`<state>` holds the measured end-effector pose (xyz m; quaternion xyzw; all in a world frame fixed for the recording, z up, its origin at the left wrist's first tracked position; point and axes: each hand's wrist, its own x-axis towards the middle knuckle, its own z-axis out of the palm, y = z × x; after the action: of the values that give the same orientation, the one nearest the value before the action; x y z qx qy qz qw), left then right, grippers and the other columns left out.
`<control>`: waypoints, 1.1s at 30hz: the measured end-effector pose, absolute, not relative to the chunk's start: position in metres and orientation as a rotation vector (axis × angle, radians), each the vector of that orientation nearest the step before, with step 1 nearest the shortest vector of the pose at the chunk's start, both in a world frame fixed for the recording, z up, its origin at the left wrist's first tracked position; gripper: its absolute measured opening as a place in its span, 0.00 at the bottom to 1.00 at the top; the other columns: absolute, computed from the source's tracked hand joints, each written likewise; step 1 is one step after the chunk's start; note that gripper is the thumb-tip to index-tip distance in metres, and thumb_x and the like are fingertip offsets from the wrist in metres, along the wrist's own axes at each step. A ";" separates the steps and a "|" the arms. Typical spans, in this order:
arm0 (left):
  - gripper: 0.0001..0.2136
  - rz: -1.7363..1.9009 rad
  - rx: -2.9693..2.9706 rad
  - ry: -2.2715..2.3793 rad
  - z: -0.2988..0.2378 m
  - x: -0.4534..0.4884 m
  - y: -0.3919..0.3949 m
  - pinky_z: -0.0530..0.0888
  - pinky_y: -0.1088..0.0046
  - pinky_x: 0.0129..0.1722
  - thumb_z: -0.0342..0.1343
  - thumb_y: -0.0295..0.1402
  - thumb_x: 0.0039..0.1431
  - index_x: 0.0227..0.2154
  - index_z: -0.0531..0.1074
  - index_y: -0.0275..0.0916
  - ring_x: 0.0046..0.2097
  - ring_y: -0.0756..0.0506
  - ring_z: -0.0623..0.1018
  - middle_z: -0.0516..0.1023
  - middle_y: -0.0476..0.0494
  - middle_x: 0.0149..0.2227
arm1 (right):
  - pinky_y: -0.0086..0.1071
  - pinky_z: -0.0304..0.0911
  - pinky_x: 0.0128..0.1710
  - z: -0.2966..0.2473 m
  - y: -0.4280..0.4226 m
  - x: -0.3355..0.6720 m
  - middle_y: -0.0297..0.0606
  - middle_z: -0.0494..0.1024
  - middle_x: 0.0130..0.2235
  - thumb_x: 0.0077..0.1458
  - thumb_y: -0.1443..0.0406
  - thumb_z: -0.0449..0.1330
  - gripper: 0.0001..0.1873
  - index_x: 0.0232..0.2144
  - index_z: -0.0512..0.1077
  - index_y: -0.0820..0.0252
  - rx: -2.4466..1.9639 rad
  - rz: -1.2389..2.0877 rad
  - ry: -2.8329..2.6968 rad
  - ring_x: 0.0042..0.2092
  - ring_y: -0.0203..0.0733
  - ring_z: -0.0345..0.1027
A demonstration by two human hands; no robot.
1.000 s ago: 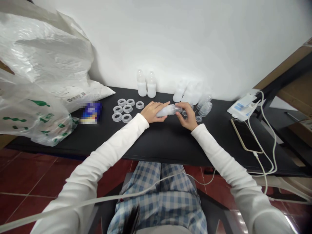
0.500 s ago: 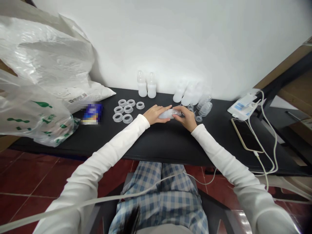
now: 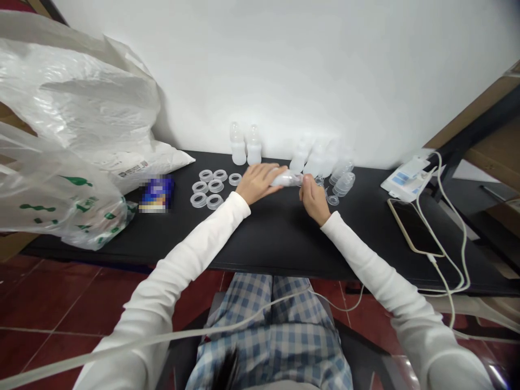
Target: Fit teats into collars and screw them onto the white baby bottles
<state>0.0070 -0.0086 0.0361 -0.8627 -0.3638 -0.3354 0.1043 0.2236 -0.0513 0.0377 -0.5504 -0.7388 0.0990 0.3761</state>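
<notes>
My left hand (image 3: pixel 257 182) is wrapped round a translucent plastic bottle (image 3: pixel 286 178) held on its side above the black table (image 3: pixel 268 233). At the bottle's right end, my right hand (image 3: pixel 312 195) has its fingers closed around the neck; what they pinch is hidden. Several white plastic rings (image 3: pixel 211 185) lie on the table left of my left hand. Two assembled bottles (image 3: pixel 245 144) stand upright against the wall behind my hands.
More empty bottles (image 3: pixel 312 156) and stacked clear teats (image 3: pixel 342 180) sit right of my hands. Large plastic bags (image 3: pixel 60 146) fill the left end, beside a blue packet (image 3: pixel 156 193). A phone (image 3: pixel 415 226), white cables (image 3: pixel 450 227) and a charger pack (image 3: pixel 404 177) lie at right.
Both hands have moved a little further from me with the bottle. My right hand has shifted from over the bottle's end to just below it.
</notes>
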 end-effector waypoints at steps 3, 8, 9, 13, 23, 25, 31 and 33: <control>0.25 -1.324 -2.201 -1.490 0.043 -0.007 -0.003 0.62 0.54 0.61 0.56 0.48 0.63 0.60 0.69 0.42 0.62 0.34 0.69 0.74 0.35 0.59 | 0.33 0.52 0.31 0.038 -0.053 0.226 0.38 0.76 0.26 0.70 0.53 0.39 0.25 0.48 0.69 0.62 -1.610 -0.068 -2.046 0.28 0.44 0.69; 0.25 -1.741 -1.648 -1.974 0.047 -0.035 0.021 0.63 0.54 0.63 0.58 0.43 0.63 0.61 0.61 0.45 0.60 0.36 0.69 0.71 0.39 0.60 | 0.35 0.49 0.34 0.037 -0.054 0.227 0.46 0.79 0.28 0.69 0.57 0.44 0.23 0.37 0.74 0.63 -1.856 -0.446 -2.290 0.29 0.45 0.69; 0.25 -1.785 -1.622 -2.024 0.046 -0.041 0.027 0.64 0.56 0.62 0.57 0.42 0.64 0.60 0.60 0.45 0.60 0.37 0.70 0.72 0.38 0.59 | 0.36 0.49 0.36 0.037 -0.054 0.228 0.46 0.79 0.28 0.69 0.58 0.45 0.22 0.37 0.75 0.64 -1.855 -0.472 -2.326 0.29 0.45 0.69; 0.20 -1.859 -1.605 -2.171 0.043 -0.062 0.054 0.67 0.58 0.62 0.57 0.40 0.63 0.55 0.61 0.44 0.58 0.39 0.74 0.73 0.37 0.56 | 0.38 0.49 0.41 0.040 -0.055 0.230 0.48 0.80 0.30 0.69 0.63 0.45 0.20 0.37 0.75 0.65 -1.781 -0.566 -2.406 0.33 0.46 0.69; 0.24 -1.769 -1.573 -2.358 0.044 -0.074 0.095 0.62 0.38 0.63 0.61 0.34 0.53 0.53 0.63 0.37 0.63 0.26 0.69 0.65 0.22 0.58 | 0.41 0.54 0.37 0.034 -0.064 0.230 0.52 0.78 0.27 0.64 0.65 0.53 0.13 0.34 0.75 0.67 -1.830 -0.429 -2.291 0.33 0.51 0.70; 0.29 -1.774 -1.601 -2.283 0.041 -0.071 0.088 0.60 0.36 0.63 0.61 0.33 0.52 0.56 0.60 0.33 0.65 0.25 0.66 0.63 0.18 0.59 | 0.41 0.56 0.36 0.031 -0.066 0.230 0.53 0.78 0.28 0.63 0.65 0.55 0.10 0.35 0.74 0.67 -1.864 -0.425 -2.264 0.34 0.53 0.71; 0.26 -1.283 -1.925 -2.025 0.017 -0.034 0.012 0.63 0.37 0.61 0.56 0.34 0.55 0.56 0.62 0.29 0.63 0.23 0.65 0.64 0.17 0.59 | 0.40 0.59 0.36 0.024 -0.066 0.234 0.58 0.77 0.36 0.61 0.69 0.55 0.08 0.38 0.74 0.68 -1.876 -0.452 -2.208 0.41 0.55 0.69; 0.23 -1.054 -2.056 -2.020 0.007 -0.016 -0.011 0.66 0.38 0.57 0.57 0.33 0.54 0.53 0.66 0.29 0.61 0.22 0.67 0.68 0.18 0.56 | 0.40 0.59 0.36 0.023 -0.064 0.237 0.59 0.76 0.37 0.60 0.72 0.53 0.09 0.38 0.74 0.68 -1.871 -0.440 -2.200 0.42 0.56 0.68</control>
<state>-0.0162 -0.0113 0.0068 -0.6695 -0.6579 -0.3430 0.0363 0.2369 -0.0642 0.0225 -0.6365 -0.7486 -0.1498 0.1099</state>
